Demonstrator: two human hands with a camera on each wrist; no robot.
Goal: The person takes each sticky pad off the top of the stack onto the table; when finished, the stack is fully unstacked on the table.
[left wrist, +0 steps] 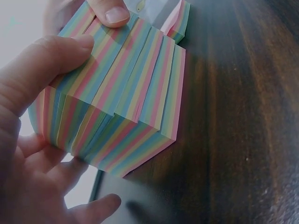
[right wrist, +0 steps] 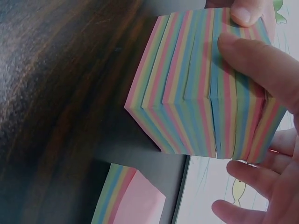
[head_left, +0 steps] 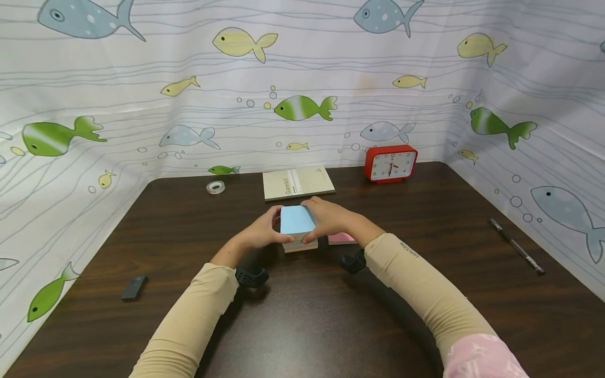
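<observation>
A stack of colored sticky-note pads (head_left: pixel 296 219) stands near the table's middle, pale blue on top. Its sides show pink, yellow, green and blue stripes, with seams between several pads, in the left wrist view. My left hand (head_left: pixel 262 231) grips the upper part of the stack from the left, thumb on the near side. From the right, my right hand (head_left: pixel 331 216) holds it the same way, its thumb (right wrist: pixel 252 58) close to the other thumb. Just right of the stack lies a separate pink-topped pad (head_left: pixel 341 239), partly behind the right wrist.
Behind the stack lies a cream notebook (head_left: pixel 300 182). A red alarm clock (head_left: pixel 391 164) stands at the back right, and a tape roll (head_left: pixel 215 187) lies at the back left. A pen (head_left: pixel 517 247) lies far right; a small dark block (head_left: pixel 134 287) lies at left. Fish-print curtains surround the table.
</observation>
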